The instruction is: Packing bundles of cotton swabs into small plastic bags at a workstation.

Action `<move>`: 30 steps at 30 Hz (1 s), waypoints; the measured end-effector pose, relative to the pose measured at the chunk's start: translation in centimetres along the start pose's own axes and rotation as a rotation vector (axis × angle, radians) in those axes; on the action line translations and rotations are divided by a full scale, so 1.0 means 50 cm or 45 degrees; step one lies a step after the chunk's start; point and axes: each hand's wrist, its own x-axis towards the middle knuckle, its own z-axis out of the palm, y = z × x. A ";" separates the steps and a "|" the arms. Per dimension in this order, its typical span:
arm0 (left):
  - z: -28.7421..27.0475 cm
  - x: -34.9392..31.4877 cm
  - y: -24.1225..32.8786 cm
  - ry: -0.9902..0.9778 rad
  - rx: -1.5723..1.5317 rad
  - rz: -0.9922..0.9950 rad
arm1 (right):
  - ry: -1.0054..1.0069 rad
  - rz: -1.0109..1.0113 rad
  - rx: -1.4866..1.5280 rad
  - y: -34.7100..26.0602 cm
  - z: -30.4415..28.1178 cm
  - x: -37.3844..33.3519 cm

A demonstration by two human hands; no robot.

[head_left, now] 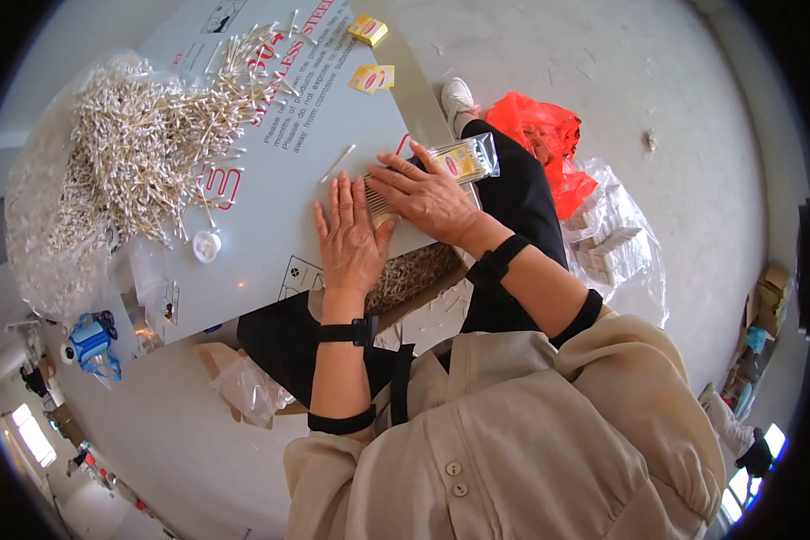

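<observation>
A clear bag of cotton swabs point(478, 157) with a yellow card inside lies at the table's right edge. Across its near part rests my right hand point(430, 202), its fingers spread and flat. Wooden swab sticks show between my two hands. My left hand point(349, 245) lies flat on the table beside them, fingers stretched toward the far side. Just beyond its fingertips is a single loose cotton swab point(337, 164). What lies under my palms is hidden.
A large heap of cotton swabs point(144, 135) spills from a plastic bag at left. Yellow cards point(365, 79) and a yellow stack point(367, 30) lie at the far edge. Below stands an open box of swabs point(414, 275). Right are a red bag point(535, 126) and a clear bag point(614, 238).
</observation>
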 end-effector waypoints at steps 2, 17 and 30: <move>0.000 -0.001 0.001 -0.005 -0.006 -0.004 | 0.006 -0.053 -0.083 0.001 0.000 0.002; 0.014 0.023 0.048 -0.011 -0.008 -0.073 | 0.007 0.501 0.110 0.102 -0.013 -0.113; 0.035 0.053 0.132 0.048 -0.076 -0.099 | 0.061 0.513 0.241 0.102 -0.007 -0.114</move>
